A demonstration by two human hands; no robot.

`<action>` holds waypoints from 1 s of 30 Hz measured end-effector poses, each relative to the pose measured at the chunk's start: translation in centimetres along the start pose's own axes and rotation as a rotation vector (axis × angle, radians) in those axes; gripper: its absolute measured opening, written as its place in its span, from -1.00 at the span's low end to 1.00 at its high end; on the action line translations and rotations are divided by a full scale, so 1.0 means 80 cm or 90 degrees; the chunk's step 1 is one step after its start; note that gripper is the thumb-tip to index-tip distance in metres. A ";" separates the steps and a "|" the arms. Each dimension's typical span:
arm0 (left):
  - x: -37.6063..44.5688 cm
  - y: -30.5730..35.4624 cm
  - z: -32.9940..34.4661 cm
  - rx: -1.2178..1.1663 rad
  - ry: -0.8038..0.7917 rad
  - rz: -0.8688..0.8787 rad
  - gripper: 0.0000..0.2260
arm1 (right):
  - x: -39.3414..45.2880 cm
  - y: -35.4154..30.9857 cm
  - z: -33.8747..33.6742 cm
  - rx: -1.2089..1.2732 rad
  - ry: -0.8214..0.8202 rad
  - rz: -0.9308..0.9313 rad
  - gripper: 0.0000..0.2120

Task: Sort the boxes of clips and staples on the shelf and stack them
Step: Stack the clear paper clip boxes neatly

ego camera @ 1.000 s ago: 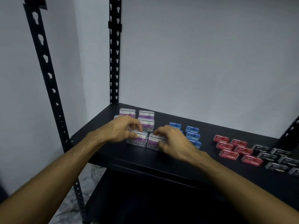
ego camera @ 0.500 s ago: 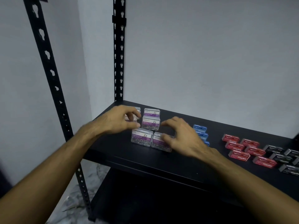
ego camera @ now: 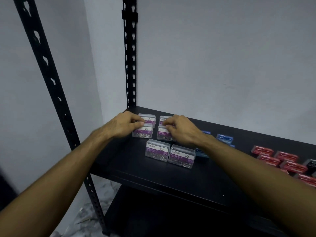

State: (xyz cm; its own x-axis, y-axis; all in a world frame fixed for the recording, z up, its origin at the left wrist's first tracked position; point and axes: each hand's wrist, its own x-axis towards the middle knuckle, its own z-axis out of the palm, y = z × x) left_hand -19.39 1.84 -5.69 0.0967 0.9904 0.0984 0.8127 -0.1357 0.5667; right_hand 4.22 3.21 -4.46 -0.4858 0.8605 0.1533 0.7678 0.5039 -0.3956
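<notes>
Reaching over the black metal shelf [ego camera: 153, 178] from the near side, left hand [ego camera: 125, 124] with fingers curled round the top of a clear plastic paper-clip box with a purple label [ego camera: 142, 133], in the left column of the middle row. Behind it, at the far left, another clear paper-clip box [ego camera: 148, 118], partly hidden. Right hand [ego camera: 181, 130] just to the right, fingers curled over and pinching the neighbouring clear box [ego camera: 162, 134], with one more clear box [ego camera: 164, 119] behind. Nearer the front edge, two clear paper-clip boxes [ego camera: 158, 150] [ego camera: 182, 156] standing side by side, touching. Farther right, small blue staple boxes [ego camera: 224, 138], then red staple boxes [ego camera: 289, 156], then dark grey boxes [ego camera: 312, 164] at the right edge, blurred.
</notes>
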 end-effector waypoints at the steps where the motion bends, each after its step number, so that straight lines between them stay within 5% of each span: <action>1: 0.002 0.001 0.002 -0.012 0.001 0.006 -0.78 | 0.002 0.002 0.001 0.007 -0.007 0.009 -0.71; 30: -0.015 0.057 0.028 -0.113 -0.148 0.070 -0.82 | -0.075 0.018 -0.036 0.023 -0.065 0.043 -0.75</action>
State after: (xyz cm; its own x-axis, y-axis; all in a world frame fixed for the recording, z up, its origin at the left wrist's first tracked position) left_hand -14.50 0.06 -5.05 0.3245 0.9458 -0.0116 0.6790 -0.2244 0.6990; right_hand 9.43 -1.06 -3.32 -0.4746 0.8796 0.0321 0.7858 0.4398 -0.4348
